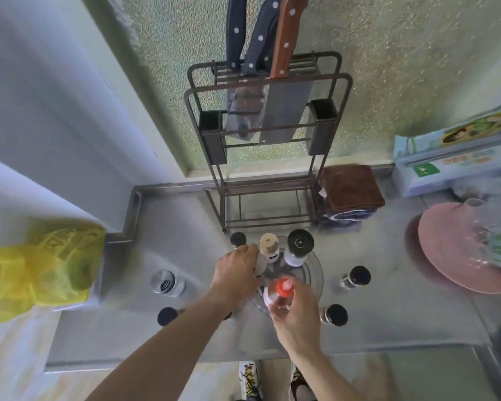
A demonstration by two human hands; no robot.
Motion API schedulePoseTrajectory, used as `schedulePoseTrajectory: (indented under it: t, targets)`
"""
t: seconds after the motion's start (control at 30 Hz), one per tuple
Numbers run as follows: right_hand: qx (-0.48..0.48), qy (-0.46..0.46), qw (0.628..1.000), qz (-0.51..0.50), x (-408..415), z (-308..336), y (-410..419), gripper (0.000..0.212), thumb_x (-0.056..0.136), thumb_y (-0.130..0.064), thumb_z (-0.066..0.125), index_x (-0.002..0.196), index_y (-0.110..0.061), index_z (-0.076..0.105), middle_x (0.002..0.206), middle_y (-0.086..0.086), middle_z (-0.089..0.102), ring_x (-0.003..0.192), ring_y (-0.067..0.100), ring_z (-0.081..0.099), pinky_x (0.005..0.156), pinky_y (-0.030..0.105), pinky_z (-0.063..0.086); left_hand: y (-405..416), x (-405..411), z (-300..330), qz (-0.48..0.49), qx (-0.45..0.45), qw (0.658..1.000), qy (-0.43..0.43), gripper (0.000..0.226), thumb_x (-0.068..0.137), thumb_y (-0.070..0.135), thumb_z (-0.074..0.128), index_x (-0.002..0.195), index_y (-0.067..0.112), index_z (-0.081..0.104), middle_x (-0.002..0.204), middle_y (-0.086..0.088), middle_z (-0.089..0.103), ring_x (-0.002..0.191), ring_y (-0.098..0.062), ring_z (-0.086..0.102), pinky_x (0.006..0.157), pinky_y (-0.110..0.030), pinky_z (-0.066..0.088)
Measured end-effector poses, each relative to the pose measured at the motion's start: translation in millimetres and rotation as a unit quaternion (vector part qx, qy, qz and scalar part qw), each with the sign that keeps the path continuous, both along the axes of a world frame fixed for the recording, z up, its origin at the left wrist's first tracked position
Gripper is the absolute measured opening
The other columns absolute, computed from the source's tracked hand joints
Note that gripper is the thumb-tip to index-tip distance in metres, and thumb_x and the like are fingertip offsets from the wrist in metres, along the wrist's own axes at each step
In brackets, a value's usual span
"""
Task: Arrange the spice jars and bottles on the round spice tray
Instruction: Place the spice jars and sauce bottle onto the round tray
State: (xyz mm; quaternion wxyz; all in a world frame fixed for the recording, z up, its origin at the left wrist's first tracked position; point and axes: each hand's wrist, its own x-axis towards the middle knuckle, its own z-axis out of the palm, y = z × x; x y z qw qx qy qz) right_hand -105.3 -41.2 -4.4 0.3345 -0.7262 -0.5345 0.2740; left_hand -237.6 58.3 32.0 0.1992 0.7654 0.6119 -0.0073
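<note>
Spanning the frame, a steel counter [162,227] meets a frosted window, with a knife rack [268,134] at the back. The clear round tray [315,270] sits centrally; jars stand on and around it. The left hand [237,273] grips a jar on the tray's left edge, and the right hand [297,316] grips a red-capped bottle [282,290] over its near edge.

No legible text anywhere.

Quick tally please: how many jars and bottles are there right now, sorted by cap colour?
Black caps: 5
Silver shaker: 1
Beige cap: 1
Red cap: 1
Jar under left hand, cap hidden: 1
Total: 9
</note>
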Motion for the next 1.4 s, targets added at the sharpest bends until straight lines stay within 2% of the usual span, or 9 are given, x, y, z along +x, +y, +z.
schedulePoseTrajectory:
  t: [0.27, 0.4, 0.5, 0.67, 0.8, 0.93, 1.13, 1.27, 1.4]
  targets:
    - [0.001, -0.004, 1.0, 0.004, -10.0, -22.1, -4.0, 0.052, 0.067, -0.008, 0.086, 0.113, -0.018, 0.065, 0.104, -0.007, 0.062, 0.099, 0.024, 0.065, 0.084, 0.047, 0.058, 4.1, 1.7, -20.1, 0.016, 0.002, 0.999, -0.034, 0.04, 0.087, 0.038, 0.068, 0.116, 0.019, 0.048, 0.105, -0.003, 0.061, 0.09, -0.028, 0.065, 0.072, -0.033, 0.048]
    - [0.001, 0.003, 1.0, 0.005, -17.6, -26.8, 1.8, 0.046, 0.074, -0.021, 0.085, 0.114, -0.023, 0.062, 0.105, -0.013, 0.061, 0.101, 0.02, 0.064, 0.085, 0.044, 0.059, 0.8, -9.3, -14.5, 0.018, 0.004, 0.999, -0.048, 0.05, 0.084, 0.023, 0.07, 0.126, 0.02, 0.044, 0.11, -0.004, 0.061, 0.092, -0.03, 0.066, 0.079, -0.038, 0.054]
    - [0.023, -0.007, 1.0, 0.011, -27.0, -28.2, 10.7, 0.039, 0.078, -0.02, 0.08, 0.112, -0.022, 0.061, 0.105, -0.007, 0.065, 0.101, 0.018, 0.062, 0.085, 0.04, 0.057, -2.2, -26.5, -6.5, 0.026, 0.027, 0.999, -0.039, 0.052, 0.083, 0.012, 0.069, 0.128, 0.021, 0.045, 0.11, -0.003, 0.061, 0.092, -0.028, 0.066, 0.072, -0.029, 0.045]
    - [0.009, -0.017, 1.0, 0.012, -45.3, -33.5, 29.1, 0.039, 0.078, -0.022, 0.08, 0.112, -0.02, 0.061, 0.106, -0.004, 0.066, 0.099, 0.018, 0.06, 0.089, 0.041, 0.054, -4.9, -69.5, 8.6, 0.071, 0.079, 0.994, -0.041, 0.046, 0.085, 0.019, 0.07, 0.128, 0.024, 0.054, 0.117, 0.003, 0.066, 0.098, -0.021, 0.067, 0.082, -0.035, 0.054]
    - [-0.001, -0.026, 1.0, 0.007, -50.1, -41.0, 35.6, 0.041, 0.077, -0.023, 0.083, 0.11, -0.018, 0.06, 0.104, -0.001, 0.069, 0.098, 0.023, 0.062, 0.092, 0.044, 0.053, -9.6, -115.0, 18.6, 0.128, 0.135, 0.982, -0.035, 0.038, 0.083, 0.027, 0.076, 0.119, 0.026, 0.063, 0.114, 0.006, 0.066, 0.098, -0.016, 0.066, 0.076, -0.03, 0.055]
    - [-0.036, -0.019, 0.999, 0.014, -44.7, -46.3, 38.0, 0.046, 0.076, -0.024, 0.084, 0.113, -0.017, 0.057, 0.105, -0.001, 0.069, 0.097, 0.021, 0.065, 0.088, 0.045, 0.055, -12.2, -165.9, 14.3, 0.22, 0.066, 0.968, -0.098, 0.049, 0.071, 0.034, 0.086, 0.115, 0.032, 0.066, 0.112, 0.008, 0.061, 0.098, -0.014, 0.061, 0.082, -0.027, 0.048]
    - [-0.016, -0.003, 1.0, -0.016, -44.3, -28.1, 26.8, 0.049, 0.071, -0.009, 0.085, 0.101, -0.022, 0.048, 0.097, -0.003, 0.059, 0.084, 0.021, 0.062, 0.066, 0.044, 0.059, -18.7, -184.3, -16.3, 0.184, -0.071, 0.98, -0.039, 0.065, 0.061, 0.038, 0.088, 0.121, 0.034, 0.062, 0.12, 0.008, 0.056, 0.1, -0.016, 0.061, 0.088, -0.033, 0.051]
    - [-0.027, 0.0, 0.999, -0.017, -48.0, -18.3, 10.1, 0.05, 0.073, -0.007, 0.083, 0.097, -0.027, 0.045, 0.09, -0.006, 0.056, 0.077, 0.017, 0.064, 0.061, 0.04, 0.059, -19.6, -181.8, -35.3, 0.176, -0.067, 0.982, 0.032, 0.053, 0.07, 0.021, 0.079, 0.119, 0.028, 0.061, 0.109, 0.0, 0.059, 0.095, -0.027, 0.065, 0.078, -0.034, 0.051]
    - [-0.019, 0.006, 1.0, -0.015, -53.2, -7.9, -0.4, 0.049, 0.074, -0.004, 0.083, 0.1, -0.026, 0.047, 0.09, -0.008, 0.056, 0.072, 0.007, 0.063, 0.059, 0.034, 0.06, -21.9, -180.0, -24.8, 0.185, -0.027, 0.982, 0.018, 0.048, 0.066, 0.013, 0.077, 0.111, 0.025, 0.067, 0.097, 0.003, 0.061, 0.084, -0.025, 0.065, 0.065, -0.027, 0.04]
